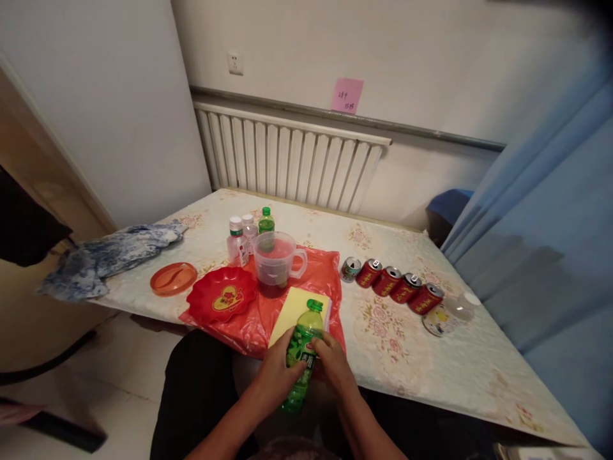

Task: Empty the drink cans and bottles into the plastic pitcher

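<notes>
Between my two hands, over the table's front edge, is a green drink bottle (302,332) with its green cap on, tilted a little to the right at the top. My left hand (282,364) wraps round its left side, thumb across the label. On the right side my right hand (331,358) grips it, fingers bent at the label. Just behind the bottle lies a yellow pad of paper (291,306) on a red plastic sheet (318,262). A clear measuring jug (274,265) with a handle stands beyond the pad, and a red scalloped plate (205,300) sits to the left.
Behind the jug stand two pink bottles (237,243) and a smaller green bottle (266,222). An orange lid (173,279) lies at the left. On the right are a small can (351,269), several red cans (387,281) and a clear jar (447,316). A blue curtain (536,211) hangs beyond.
</notes>
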### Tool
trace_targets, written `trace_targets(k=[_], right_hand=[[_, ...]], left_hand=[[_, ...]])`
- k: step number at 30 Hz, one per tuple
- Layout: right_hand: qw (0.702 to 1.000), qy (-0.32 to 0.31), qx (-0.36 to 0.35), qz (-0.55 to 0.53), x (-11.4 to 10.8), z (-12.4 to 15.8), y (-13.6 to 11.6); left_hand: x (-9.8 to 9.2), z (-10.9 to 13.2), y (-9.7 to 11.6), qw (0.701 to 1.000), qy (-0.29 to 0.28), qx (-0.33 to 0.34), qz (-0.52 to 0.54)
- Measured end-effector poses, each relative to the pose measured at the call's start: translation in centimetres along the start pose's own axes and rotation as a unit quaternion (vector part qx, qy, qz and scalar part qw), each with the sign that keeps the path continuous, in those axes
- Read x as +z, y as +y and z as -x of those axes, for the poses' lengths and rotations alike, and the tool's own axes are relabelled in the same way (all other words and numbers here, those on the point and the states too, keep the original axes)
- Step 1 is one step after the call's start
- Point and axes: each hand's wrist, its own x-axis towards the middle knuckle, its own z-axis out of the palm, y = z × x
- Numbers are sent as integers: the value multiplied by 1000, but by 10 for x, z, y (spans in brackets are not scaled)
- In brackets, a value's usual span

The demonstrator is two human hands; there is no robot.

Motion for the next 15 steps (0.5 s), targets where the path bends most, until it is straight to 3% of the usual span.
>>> trace_targets(k=[4,15], right_hand=[[999,-32,-19,7,-3,4,-4],[998,-38,-30,47,-8,8,-8]], left_hand=[[-2,-1,3,1000,-10,-9,1],[1,0,-1,1000,-5,-9,-8]])
